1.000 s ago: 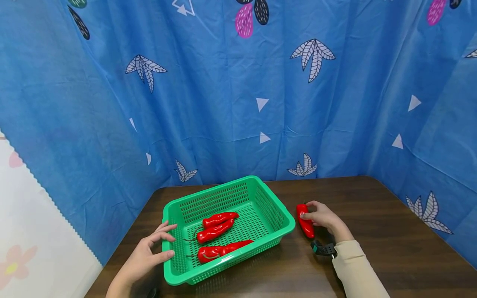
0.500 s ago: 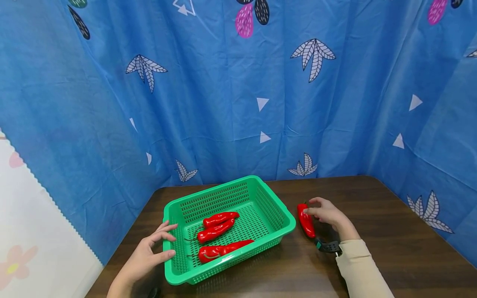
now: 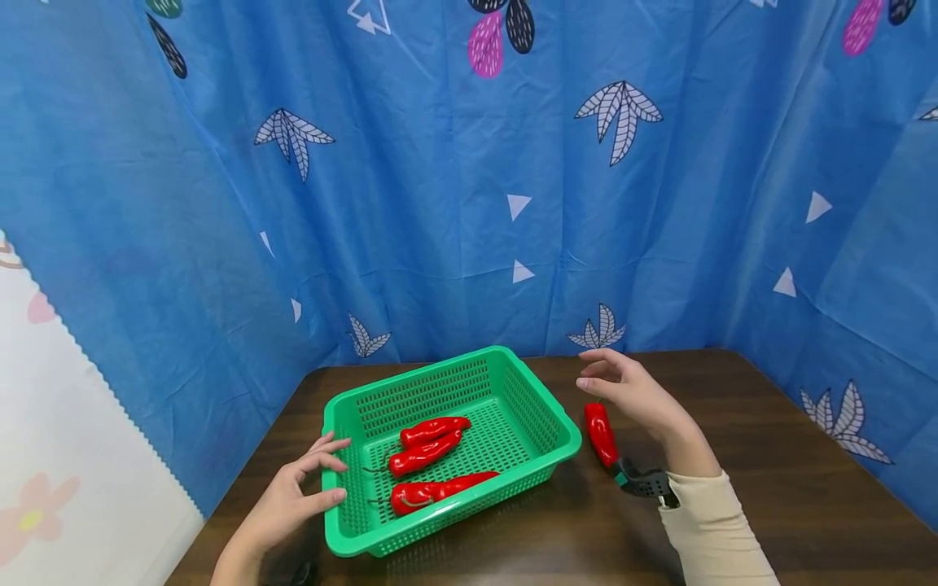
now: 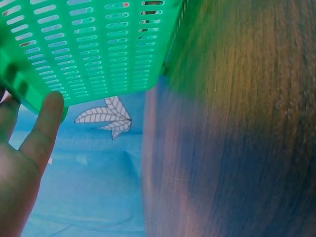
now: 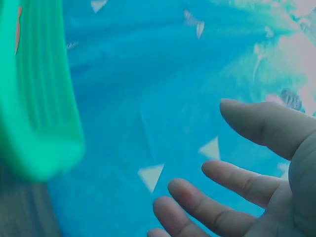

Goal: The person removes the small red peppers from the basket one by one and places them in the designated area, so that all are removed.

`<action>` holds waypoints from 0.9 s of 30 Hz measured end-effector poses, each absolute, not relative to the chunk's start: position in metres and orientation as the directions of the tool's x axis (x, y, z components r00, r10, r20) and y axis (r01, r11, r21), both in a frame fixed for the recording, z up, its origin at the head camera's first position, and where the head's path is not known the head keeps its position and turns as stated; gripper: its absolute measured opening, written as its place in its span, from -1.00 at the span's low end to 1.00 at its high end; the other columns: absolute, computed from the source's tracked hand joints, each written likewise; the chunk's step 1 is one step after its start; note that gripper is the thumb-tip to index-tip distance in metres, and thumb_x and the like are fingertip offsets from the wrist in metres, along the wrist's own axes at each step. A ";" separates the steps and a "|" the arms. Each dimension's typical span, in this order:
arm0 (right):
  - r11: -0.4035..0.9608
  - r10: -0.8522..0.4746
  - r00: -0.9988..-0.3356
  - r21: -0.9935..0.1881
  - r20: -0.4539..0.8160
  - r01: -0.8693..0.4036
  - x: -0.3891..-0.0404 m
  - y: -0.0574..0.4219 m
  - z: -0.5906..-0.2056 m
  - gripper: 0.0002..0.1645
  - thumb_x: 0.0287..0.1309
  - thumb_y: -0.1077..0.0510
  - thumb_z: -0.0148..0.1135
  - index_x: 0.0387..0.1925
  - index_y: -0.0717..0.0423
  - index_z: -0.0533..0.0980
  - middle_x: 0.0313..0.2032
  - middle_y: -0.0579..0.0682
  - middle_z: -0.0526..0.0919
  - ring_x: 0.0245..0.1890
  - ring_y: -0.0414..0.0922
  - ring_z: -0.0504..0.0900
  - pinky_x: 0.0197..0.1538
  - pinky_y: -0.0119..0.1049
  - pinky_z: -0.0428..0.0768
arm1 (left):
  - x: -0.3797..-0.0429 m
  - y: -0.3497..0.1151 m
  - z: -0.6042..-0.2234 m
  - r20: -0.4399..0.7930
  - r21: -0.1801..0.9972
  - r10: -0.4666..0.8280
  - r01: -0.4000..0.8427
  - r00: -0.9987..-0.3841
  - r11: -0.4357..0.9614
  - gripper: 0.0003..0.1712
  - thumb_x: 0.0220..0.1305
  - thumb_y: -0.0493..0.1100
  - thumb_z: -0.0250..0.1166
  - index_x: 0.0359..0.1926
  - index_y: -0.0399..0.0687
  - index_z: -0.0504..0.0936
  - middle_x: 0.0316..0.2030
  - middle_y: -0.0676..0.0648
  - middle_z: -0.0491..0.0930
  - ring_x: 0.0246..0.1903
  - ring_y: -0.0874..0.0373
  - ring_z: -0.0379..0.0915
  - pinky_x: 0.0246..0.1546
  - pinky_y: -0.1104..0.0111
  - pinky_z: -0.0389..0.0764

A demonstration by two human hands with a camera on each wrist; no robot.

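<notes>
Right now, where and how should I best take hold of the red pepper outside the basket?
I'd pinch the loose red pepper across its middle, coming down from the right. It lies lengthwise on the table, long and slim, so its sides suit thumb and fingers. The green basket stands to its left, and your right hand is nearest.

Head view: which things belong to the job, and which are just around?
Likely in the job:
- green basket
- three red peppers in it
- loose red pepper beside it
- left hand, at the basket's rim
- right hand, holding nothing

Just around:
- table
- blue curtain
- white flowered cloth
</notes>
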State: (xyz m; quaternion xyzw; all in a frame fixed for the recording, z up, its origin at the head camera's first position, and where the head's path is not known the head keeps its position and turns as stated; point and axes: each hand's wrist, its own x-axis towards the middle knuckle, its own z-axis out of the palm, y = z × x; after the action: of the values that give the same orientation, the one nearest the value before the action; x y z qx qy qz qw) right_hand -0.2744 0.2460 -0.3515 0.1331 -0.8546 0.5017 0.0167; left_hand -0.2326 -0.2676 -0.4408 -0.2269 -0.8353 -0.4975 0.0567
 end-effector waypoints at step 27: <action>0.440 -0.789 -0.606 -0.783 -0.103 -0.439 -0.346 0.097 -0.327 -0.57 0.34 0.12 0.24 0.22 0.03 0.52 0.06 0.13 0.65 -0.01 -0.11 0.63 0.09 -0.17 0.63 | -0.232 -0.265 -0.441 0.339 0.803 0.328 0.453 -0.882 0.387 -0.79 0.23 -0.35 0.35 -0.11 -0.13 0.60 0.33 -0.19 0.47 0.34 0.79 -0.07 0.13 -0.55 -0.02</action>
State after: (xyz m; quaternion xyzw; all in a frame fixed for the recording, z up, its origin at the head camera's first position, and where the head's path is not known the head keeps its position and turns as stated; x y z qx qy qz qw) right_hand -0.3463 0.0974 -0.3269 0.3766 -0.8153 0.3718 -0.2351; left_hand -0.2324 -0.2652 -0.4414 -0.2350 -0.8304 -0.5013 0.0625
